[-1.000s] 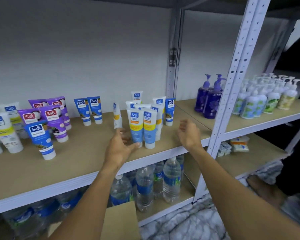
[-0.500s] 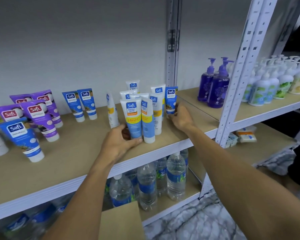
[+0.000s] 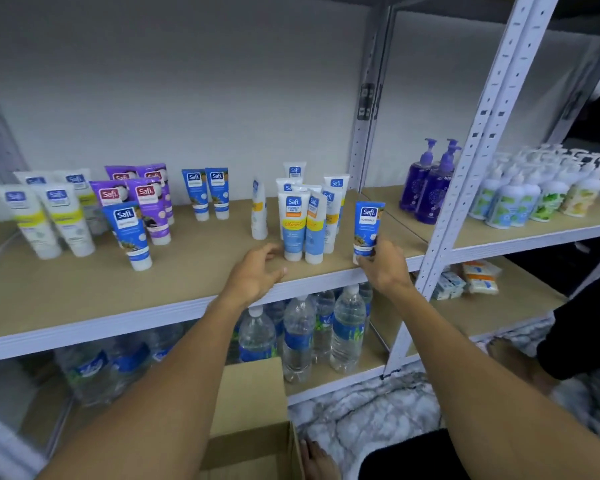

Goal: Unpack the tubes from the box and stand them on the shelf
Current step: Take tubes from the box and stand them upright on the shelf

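From the head camera, the right hand (image 3: 383,268) grips a blue tube (image 3: 367,223) by its lower end, thumb and fingers curled round the cap. The tube is upright, cap down, near the front edge of the shelf (image 3: 84,299) and apart from the white tubes (image 3: 297,226) clustered to its left. The fingers hide its cap, so I cannot tell whether it rests on the board.

The left hand (image 3: 257,275) is open, its fingers relaxed and holding nothing. It hovers over the shelf's front edge, just before the cluster.

Further left on the same board stand a lone white tube (image 3: 258,213), two blue tubes (image 3: 207,192) at the back, purple tubes (image 3: 146,202), a leaning blue one (image 3: 132,233) and yellow-banded tubes (image 3: 56,220).

The box (image 3: 250,403) sits low between the forearms, one flap up, its contents out of sight. Behind it, water bottles (image 3: 298,337) fill the lower shelf.

In the bay to the right stand purple pump bottles (image 3: 426,188) and white pump bottles (image 3: 534,195), with small packets (image 3: 471,278) on the board beneath.
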